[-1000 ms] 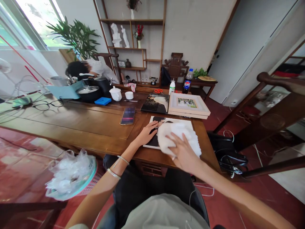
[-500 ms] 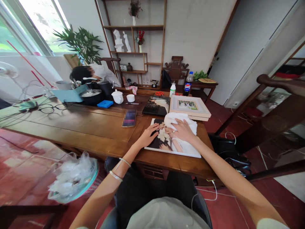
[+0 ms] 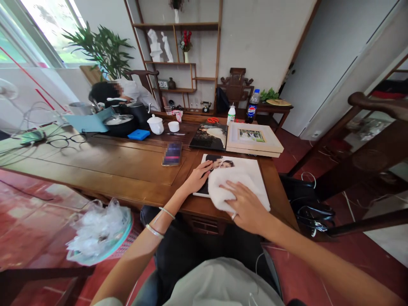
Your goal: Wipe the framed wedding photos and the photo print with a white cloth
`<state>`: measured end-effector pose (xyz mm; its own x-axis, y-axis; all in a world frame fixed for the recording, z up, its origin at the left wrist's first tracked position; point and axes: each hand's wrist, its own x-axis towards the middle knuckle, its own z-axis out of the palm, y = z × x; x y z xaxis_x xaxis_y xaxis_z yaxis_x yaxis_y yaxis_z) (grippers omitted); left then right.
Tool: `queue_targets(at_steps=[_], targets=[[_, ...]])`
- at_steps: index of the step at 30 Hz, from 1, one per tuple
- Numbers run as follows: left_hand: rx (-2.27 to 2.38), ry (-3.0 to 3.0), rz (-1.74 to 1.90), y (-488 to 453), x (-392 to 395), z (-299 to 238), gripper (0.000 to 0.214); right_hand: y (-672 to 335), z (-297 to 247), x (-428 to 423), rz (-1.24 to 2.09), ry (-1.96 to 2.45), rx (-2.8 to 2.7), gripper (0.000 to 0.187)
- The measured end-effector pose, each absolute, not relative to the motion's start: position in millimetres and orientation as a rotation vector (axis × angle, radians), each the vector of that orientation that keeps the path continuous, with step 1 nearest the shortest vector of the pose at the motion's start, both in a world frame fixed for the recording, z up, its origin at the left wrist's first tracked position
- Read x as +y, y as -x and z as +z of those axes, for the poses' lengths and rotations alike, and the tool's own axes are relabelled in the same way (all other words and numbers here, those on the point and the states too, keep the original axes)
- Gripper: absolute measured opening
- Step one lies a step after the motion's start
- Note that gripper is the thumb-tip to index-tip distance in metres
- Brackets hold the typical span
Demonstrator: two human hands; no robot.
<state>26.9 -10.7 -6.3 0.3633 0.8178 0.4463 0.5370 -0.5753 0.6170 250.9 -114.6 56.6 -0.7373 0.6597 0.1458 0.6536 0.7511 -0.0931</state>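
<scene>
A photo print [image 3: 245,165] of two people lies flat near the front right of the wooden table [image 3: 111,165]. My left hand [image 3: 197,178] rests flat on its left edge, fingers stretched out. My right hand [image 3: 247,206] presses a white cloth [image 3: 223,185] onto the near part of the print, fingers spread over the cloth.
A phone [image 3: 172,154] lies left of the print. Behind it sit a dark photo [image 3: 209,137] and a stack of white frames [image 3: 254,138]. Bottles [image 3: 251,108], teaware [image 3: 156,124] and a pan [image 3: 117,123] stand farther back. Another person [image 3: 108,91] sits at the far left. A bagged basket [image 3: 98,231] stands on the floor.
My right hand has dragged the cloth from the far part of the print back toward me. The left hand has stayed on the print's left edge.
</scene>
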Motion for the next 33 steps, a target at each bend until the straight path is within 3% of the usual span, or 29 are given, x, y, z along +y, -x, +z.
queue_targets(at_steps=[7,11,21,27,33], targets=[[1.211,-2.254,1.030,-27,-12,-5,0.041,-264,56,-31,-0.237,1.413,-2.583,0.035],[1.195,-2.251,1.055,-28,-12,-4,0.040,-241,54,-38,-0.295,1.502,-2.579,0.037],[1.171,-2.185,1.076,-27,-11,-3,0.039,-229,49,-131,0.072,0.966,-2.765,0.025],[1.206,-2.230,1.052,-28,-12,-3,0.041,-271,51,-67,0.032,1.047,-2.604,0.030],[1.208,-2.236,1.060,-28,-13,-1,0.044,-250,56,7,-0.058,1.055,-2.650,0.029]])
